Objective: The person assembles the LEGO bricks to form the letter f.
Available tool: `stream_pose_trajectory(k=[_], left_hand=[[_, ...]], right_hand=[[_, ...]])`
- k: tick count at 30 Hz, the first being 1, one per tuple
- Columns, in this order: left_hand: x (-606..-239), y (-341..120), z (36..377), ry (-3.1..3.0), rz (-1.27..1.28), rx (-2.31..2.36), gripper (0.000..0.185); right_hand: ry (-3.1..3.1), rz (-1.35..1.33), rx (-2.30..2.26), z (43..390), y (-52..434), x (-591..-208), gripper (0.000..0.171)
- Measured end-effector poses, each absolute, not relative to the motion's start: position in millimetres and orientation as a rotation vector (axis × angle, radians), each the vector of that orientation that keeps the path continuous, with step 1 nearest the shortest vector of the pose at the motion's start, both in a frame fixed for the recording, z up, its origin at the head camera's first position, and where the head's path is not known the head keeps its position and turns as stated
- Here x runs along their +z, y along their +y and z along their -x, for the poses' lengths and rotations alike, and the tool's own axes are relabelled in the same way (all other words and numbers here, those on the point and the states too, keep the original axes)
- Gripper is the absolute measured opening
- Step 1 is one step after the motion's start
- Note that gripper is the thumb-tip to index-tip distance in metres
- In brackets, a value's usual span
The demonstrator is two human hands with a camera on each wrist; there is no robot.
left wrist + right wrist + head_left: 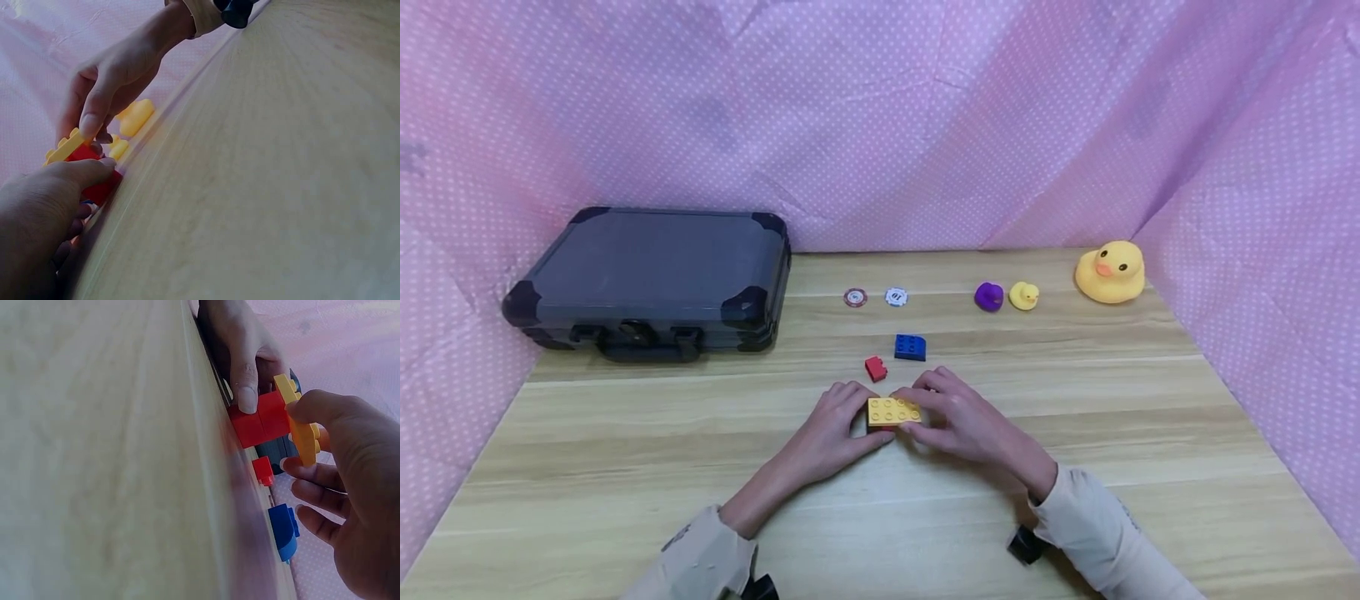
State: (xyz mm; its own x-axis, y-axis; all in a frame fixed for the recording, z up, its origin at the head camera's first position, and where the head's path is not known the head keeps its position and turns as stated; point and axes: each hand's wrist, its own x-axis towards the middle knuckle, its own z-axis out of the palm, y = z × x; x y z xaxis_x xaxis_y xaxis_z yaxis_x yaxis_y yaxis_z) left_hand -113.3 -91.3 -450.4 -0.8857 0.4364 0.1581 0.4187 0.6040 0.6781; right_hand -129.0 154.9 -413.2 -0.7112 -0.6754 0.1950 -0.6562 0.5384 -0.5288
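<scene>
Wooden table (1075, 467), both hands' fingers (850, 398) holding yellow brick (892, 411), mid-table.

black case (655, 279), ducks, chips

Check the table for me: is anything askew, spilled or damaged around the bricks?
Nothing stands out. Both hands, left hand and right hand, hold the yellow plate flat on the red bricks. No spill or breakage shows.

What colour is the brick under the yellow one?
Red brick, seen best in the right wrist view, beneath the yellow brick.
</scene>
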Motion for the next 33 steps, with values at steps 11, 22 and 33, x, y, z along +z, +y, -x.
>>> stream_pose_trajectory(k=[11, 22, 33], left_hand=[[-451, -91, 112, 2.781, -0.741, 1.178, 0.036], [-450, -91, 111, 2.801, -0.738, 1.153, 0.037], [-450, -91, 113, 2.802, -0.753, 1.169, 0.036]], right_hand=[[2.698, 1.13, -0.946, 129, 155, -417, 0.039], [2.592, 1.031, -1.149, 133, 158, -417, 0.037], [2.544, 0.98, -1.389, 162, 159, -426, 0.024]])
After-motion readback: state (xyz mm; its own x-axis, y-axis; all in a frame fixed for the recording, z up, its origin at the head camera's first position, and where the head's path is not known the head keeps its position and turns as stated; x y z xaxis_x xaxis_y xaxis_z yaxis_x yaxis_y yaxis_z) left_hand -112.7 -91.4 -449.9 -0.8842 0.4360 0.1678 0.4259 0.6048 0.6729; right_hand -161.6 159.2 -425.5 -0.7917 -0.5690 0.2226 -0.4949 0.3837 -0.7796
